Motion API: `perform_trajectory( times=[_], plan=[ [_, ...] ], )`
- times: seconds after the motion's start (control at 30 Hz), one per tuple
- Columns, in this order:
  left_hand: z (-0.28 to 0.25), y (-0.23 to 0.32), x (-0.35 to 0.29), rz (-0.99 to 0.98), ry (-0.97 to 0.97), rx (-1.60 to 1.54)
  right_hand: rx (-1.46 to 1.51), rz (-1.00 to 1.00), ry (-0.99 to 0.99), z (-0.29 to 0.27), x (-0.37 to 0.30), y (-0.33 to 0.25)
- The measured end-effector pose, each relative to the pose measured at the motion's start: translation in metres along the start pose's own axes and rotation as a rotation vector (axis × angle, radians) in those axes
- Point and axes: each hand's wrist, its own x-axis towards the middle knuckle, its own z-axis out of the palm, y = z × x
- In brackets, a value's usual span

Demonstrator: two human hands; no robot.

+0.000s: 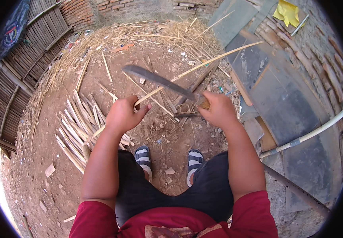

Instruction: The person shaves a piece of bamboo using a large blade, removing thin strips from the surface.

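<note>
My left hand (pixel 126 114) is closed around a long, pale split-bamboo strip (pixel 219 58), which slants up to the far right. Part of the strip also comes out behind my left wrist, toward the lower left. My right hand (pixel 219 108) grips the wooden handle of a machete (pixel 151 76). Its dark, broad blade points to the far left and crosses the strip in front of my hands. Whether blade and strip touch, I cannot tell. On the ground left of my left forearm lies a pile of split bamboo strips (pixel 76 123).
Straw and shavings (pixel 155 37) cover the far ground near a brick wall (pixel 118 8). Dark flat panels (pixel 278 103) lie to the right, beside a pale pole (pixel 310 133). A slatted fence (pixel 40 43) stands at the left. Wood pieces (pixel 201 81) lie ahead of my sandalled feet.
</note>
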Motion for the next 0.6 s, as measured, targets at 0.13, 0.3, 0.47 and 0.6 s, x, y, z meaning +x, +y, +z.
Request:
perform_trajectory(
  times=[0.13, 0.3, 0.47, 0.6],
  plan=[
    [-0.005, -0.015, -0.003, -0.011, -0.256, -0.213, -0.025, -0.143, -0.055, -0.001, 0.002, -0.019],
    [-0.005, -0.032, -0.001, -0.007, -0.265, -0.273, 0.032, 0.112, 0.072, -0.011, 0.005, 0.01],
    [0.001, -0.035, 0.001, -0.032, -0.312, -0.348, 0.012, 0.122, 0.035, -0.013, 0.003, 0.011],
    [0.011, -0.028, -0.003, 0.003, -0.33, -0.518, -0.041, -0.15, -0.036, 0.004, 0.001, -0.012]
  ],
)
